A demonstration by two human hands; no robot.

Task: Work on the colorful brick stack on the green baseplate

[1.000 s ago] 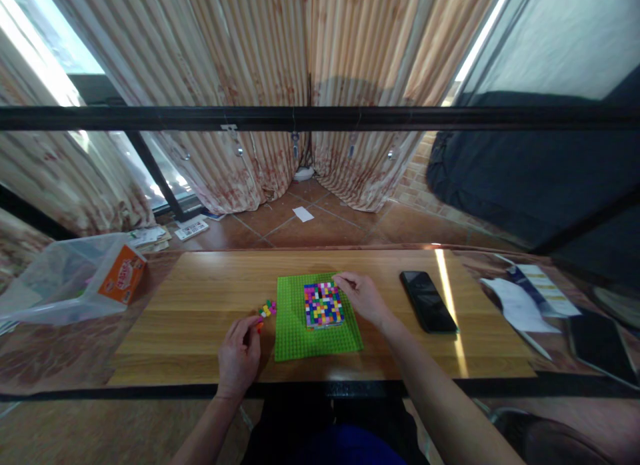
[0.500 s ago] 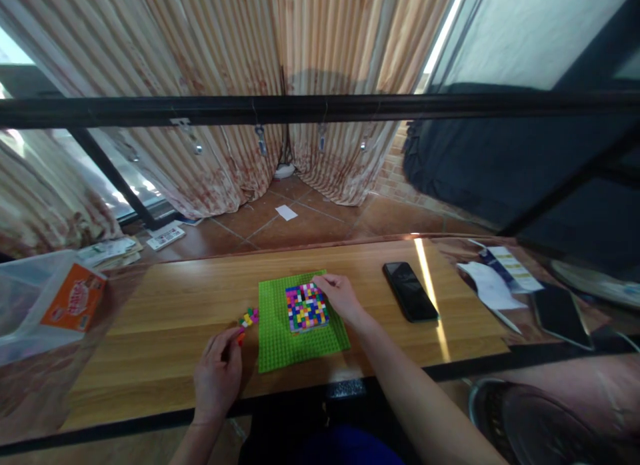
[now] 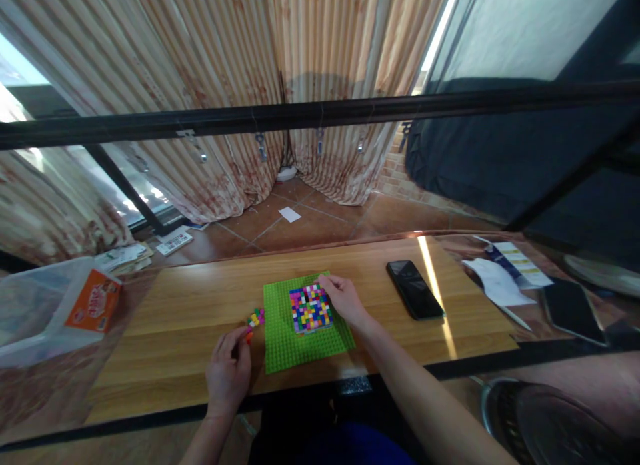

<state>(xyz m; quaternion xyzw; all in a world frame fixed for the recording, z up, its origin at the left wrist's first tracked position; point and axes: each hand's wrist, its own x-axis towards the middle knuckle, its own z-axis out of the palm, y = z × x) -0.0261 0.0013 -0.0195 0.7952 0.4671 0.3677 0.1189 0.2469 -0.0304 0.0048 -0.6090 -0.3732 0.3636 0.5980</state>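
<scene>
At far left sits a tub (image 3: 43,311) of clear, thin-walled plastic, its near end wearing a glossy orange label (image 3: 93,301); beside it lie loose papers (image 3: 125,257), flat and rumpled; then comes the table (image 3: 165,325), a long, smooth top with straight wood grain and a soft sheen.

The person's left hand (image 3: 229,368) rests low on the wood, fingers curled and thumb drawn in near the fingertips; orange bricks (image 3: 249,336) sit right at those tips, though whether any is gripped cannot be told; just beyond lies a small heap (image 3: 256,317) of tiny, hard-edged pieces in yellow, green and magenta, close to the mat's left edge.

The mat (image 3: 280,351) is bright green, nearly square and studded all over; on it, toward the upper right, stands the block (image 3: 311,309), squarish, its top a knobbly mosaic of many colours with a dark gap near the far side; the right hand (image 3: 345,297) reaches to its far right corner, thumb and forefinger brought together; any piece between them is too small to make out.

Further right lies a phone (image 3: 415,289), black, slim and glassy; then creased white paper (image 3: 495,281) and a dark, flat tablet (image 3: 573,311).
</scene>
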